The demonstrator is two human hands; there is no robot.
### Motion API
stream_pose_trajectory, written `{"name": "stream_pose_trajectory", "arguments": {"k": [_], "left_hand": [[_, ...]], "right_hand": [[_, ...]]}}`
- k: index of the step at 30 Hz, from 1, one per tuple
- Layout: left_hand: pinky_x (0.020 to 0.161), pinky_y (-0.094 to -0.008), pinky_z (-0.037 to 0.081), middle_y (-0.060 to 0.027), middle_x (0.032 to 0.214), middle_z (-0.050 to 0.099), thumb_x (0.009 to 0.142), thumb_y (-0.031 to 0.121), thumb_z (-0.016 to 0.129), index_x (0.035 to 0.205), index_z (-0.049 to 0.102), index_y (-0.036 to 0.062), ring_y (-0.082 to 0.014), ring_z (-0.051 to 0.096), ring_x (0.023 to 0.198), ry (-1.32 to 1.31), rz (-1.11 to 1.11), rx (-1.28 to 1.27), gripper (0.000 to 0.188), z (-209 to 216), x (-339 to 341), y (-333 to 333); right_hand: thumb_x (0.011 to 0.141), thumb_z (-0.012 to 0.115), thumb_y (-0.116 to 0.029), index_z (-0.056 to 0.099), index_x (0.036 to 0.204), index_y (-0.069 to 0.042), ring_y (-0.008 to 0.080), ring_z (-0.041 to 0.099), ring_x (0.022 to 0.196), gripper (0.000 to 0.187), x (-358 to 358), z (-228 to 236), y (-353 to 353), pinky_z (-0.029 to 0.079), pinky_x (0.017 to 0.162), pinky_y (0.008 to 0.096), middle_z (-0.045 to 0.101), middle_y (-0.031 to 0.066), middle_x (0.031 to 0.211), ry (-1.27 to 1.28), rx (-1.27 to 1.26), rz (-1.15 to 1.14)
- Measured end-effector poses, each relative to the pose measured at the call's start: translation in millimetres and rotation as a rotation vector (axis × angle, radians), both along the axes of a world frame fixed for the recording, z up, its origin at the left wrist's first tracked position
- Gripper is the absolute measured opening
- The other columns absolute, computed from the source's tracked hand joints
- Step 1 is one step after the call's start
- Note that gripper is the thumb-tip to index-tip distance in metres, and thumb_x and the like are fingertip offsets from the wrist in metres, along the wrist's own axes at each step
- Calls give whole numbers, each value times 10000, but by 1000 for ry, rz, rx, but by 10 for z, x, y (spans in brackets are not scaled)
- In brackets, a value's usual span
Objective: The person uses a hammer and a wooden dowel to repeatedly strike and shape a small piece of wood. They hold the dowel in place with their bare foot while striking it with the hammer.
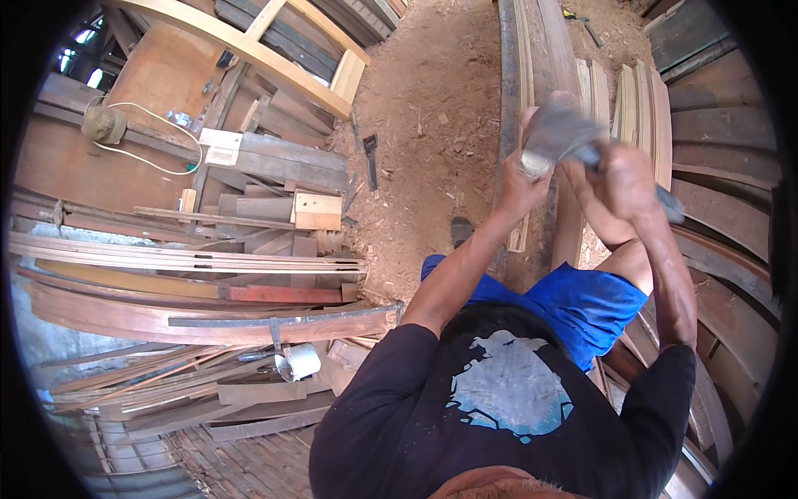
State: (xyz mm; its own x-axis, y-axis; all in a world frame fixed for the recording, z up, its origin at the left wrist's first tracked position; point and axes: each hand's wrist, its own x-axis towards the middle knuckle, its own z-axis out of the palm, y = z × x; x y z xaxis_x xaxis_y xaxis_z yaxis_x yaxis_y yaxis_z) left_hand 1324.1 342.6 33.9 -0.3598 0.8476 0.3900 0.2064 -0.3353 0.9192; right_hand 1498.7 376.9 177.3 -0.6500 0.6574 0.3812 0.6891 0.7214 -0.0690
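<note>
Above the wooden beam [549, 41], both of my hands are raised close together. My right hand [625, 179] is closed round the dark handle of a hammer-like tool [567, 133]. Motion smears its grey head, so its exact kind is unclear, and the handle's dark end sticks out to the right of my fist. My left hand [525, 181] is wrapped round a pale, round-ended piece [535, 164], perhaps a handle. The tool's head lies right over it; whether they touch I cannot tell. The lower part of that piece is hidden.
Wood shavings cover the dirt floor [432, 100], where a dark hand tool [371, 162] lies. Pale wood strips [636, 104] rest right of the beam, before stacked curved boards [719, 133]. To the left are more planks [191, 320], a white cup [301, 363] and a wooden frame [241, 41].
</note>
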Motion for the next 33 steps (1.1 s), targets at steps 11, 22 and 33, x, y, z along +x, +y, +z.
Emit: {"name": "stream_pose_trajectory", "arguments": {"k": [11,22,33], "left_hand": [[820,-338,515,-91,990,620,812,149,754,1133,533,64,-183,613,922,58,91,-43,399,-12,-88,656],[786,-398,562,-175,1020,679,830,87,741,1164,561,-21,-239,674,949,208,22,-455,395,-654,-391,1688],[499,-263,526,-108,887,724,861,169,783,1042,682,56,-116,662,619,217,-168,-133,236,796,-366,608]], "right_hand": [[861,771,-145,591,978,-53,122,585,788,233,42,-1851,-614,498,713,288,593,26,813,796,-808,-30],[865,766,-138,585,987,-52,96,582,789,235,301,-1948,-862,485,730,265,613,14,835,901,-1080,-124],[865,754,-115,570,972,-44,86,575,731,224,170,-1891,-922,486,677,258,597,19,784,953,-978,-104]]}}
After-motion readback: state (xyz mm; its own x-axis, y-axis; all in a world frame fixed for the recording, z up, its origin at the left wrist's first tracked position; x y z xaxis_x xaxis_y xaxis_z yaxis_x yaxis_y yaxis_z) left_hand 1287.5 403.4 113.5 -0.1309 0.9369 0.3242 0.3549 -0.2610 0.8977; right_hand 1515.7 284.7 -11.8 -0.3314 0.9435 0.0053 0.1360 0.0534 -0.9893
